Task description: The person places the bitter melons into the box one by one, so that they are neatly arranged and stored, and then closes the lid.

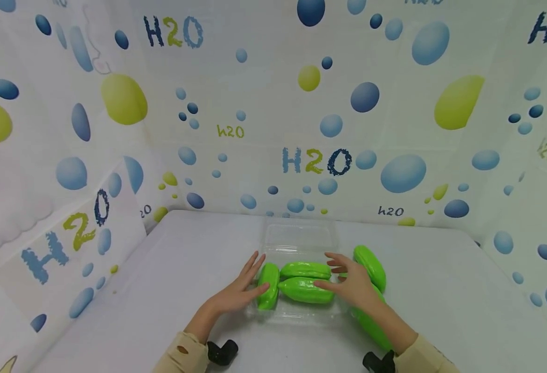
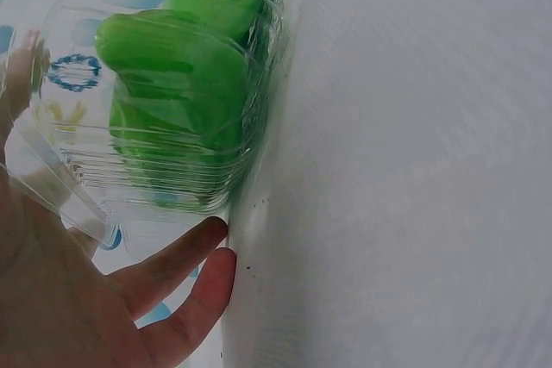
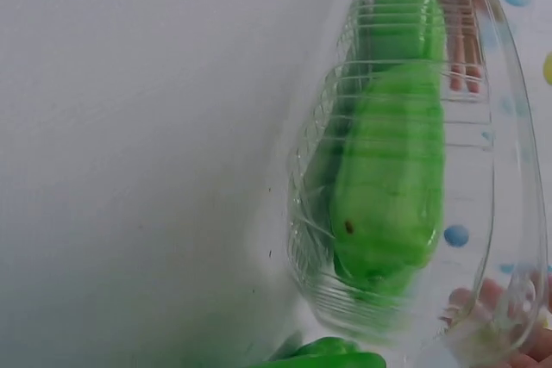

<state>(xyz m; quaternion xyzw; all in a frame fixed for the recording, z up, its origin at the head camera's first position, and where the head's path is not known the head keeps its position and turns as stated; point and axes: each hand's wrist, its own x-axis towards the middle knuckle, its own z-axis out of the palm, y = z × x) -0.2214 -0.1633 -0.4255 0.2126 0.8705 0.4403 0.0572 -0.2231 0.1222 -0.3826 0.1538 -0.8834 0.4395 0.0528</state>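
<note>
A clear plastic clamshell container (image 1: 297,314) holds three bright green, cucumber-like vegetables with a glossy surface. One vegetable (image 1: 269,287) stands lengthwise at the left end; a rear one (image 1: 305,269) and a front one (image 1: 301,290) lie crosswise beside it. My left hand (image 1: 238,292) is at the container's left side, fingers extended and thumb over the left vegetable. At the right end, my right hand (image 1: 355,284) has its fingers spread and loosely bent, with the thumb overlapping the front vegetable. The right wrist view shows fingertips (image 3: 492,299) close to the container's rim.
The container's lid (image 1: 299,235) lies folded back toward the wall. To the right, more green vegetables (image 1: 370,265) lie on the white table (image 1: 199,243), partly behind my right forearm. A cloth printed with bubbles (image 1: 264,93) hangs behind and at the sides.
</note>
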